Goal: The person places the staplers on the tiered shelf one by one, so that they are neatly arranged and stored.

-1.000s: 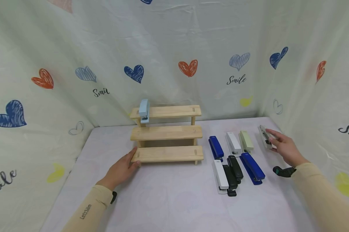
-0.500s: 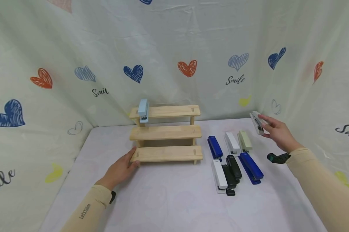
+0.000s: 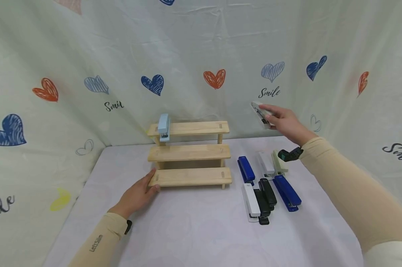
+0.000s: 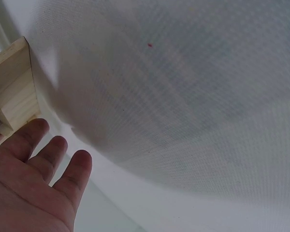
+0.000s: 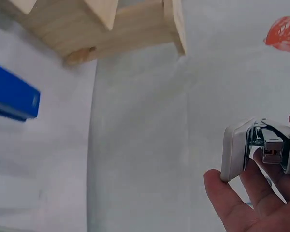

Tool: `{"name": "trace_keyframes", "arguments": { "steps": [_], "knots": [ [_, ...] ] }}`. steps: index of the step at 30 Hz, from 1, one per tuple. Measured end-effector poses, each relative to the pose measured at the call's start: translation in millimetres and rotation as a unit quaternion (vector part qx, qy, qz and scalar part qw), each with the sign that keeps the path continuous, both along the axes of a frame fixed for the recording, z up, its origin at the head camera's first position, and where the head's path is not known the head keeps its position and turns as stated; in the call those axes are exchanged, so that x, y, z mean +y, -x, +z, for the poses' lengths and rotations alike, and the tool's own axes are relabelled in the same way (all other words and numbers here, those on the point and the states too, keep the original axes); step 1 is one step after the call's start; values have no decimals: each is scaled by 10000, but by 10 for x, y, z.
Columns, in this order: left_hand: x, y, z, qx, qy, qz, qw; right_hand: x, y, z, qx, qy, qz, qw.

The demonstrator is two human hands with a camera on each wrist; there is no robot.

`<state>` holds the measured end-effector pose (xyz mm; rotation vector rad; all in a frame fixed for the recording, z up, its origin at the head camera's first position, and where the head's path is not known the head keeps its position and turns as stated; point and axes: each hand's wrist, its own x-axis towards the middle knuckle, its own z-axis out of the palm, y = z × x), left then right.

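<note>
My right hand holds a white stapler up in front of the back curtain, above the table. In the right wrist view, the stapler's metal parts show between its two white halves, with fingers along its side. My left hand rests against the left end of the lowest step of a three-tier wooden rack, thumb at the front edge. The left wrist view shows its fingers spread and fairly straight beside the wood. A light blue stapler stands at the left end of the top step.
Right of the rack lie several staplers: a smaller blue stapler, a white stapler, black staplers, a larger blue stapler, another white stapler and a pale green stapler. A patterned curtain surrounds the table.
My right hand has lifted the white stapler from the table's right side and carried it up and left, toward the rack. My left hand stays at the rack's lowest step.
</note>
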<state>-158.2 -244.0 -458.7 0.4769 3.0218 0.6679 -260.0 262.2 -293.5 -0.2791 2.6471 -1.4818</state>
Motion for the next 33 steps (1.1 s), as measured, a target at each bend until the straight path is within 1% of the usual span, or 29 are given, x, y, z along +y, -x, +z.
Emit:
{"name": "trace_keyframes", "arguments": {
  "steps": [3,8,11,16,19,24,28,33],
  "knots": [
    [0,-5,-4,-13,4,-5,10000,-292,66,75,100,30,174,9998],
    [-12,-10,-13,-3,-3,-13,10000,-797,149,67,315,-177,436,9984],
    [-12,-14,-4,-8,-6,-4,10000,-1087,157,49,255,-184,496,9983],
    [0,-22,19,-43,-18,9,10000,-1453,171,-4,-86,40,561,9984],
    [7,-26,27,-70,-17,18,10000,-1604,186,-41,-215,119,621,9978],
    [7,-26,33,-74,2,21,10000,-1777,191,-68,-203,188,772,9966],
    [5,-22,38,-83,1,41,10000,-1892,196,-77,-263,366,757,9961],
    [16,-22,37,-120,8,61,9999,-2024,221,-127,-335,578,780,9947]
  ]
}}
